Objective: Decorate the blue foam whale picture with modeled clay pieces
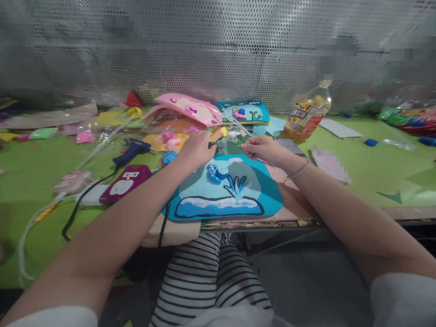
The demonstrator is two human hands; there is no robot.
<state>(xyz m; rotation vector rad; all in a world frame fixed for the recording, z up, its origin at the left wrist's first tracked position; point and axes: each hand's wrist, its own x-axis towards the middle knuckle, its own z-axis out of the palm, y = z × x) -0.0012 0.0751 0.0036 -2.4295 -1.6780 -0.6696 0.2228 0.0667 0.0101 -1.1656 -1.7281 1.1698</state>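
Note:
Past the far edge of a blue craft-foam panel (190, 181), my left hand (197, 149) is closed, with a small black piece (211, 145) at its fingertips. To its right, my right hand (260, 150) pinches a thin, stick-like piece (240, 146) whose kind I cannot make out. On the panel sit a blue clay snail-like figure (218, 173), a dark-outlined plant shape (236, 185) and a blue-and-white band (218, 206). Between the hands lies crumpled clear plastic (223, 146). Blue clay (169, 156) rests beside my left forearm.
Left of the panel are a blue glue gun (131, 152) and a magenta power socket (126, 184) with cables. Behind stand a pink decorated panel (190, 109) and a teal one (243, 112). A plastic bottle (308, 111) leans at back right, before a perforated metal screen (218, 50).

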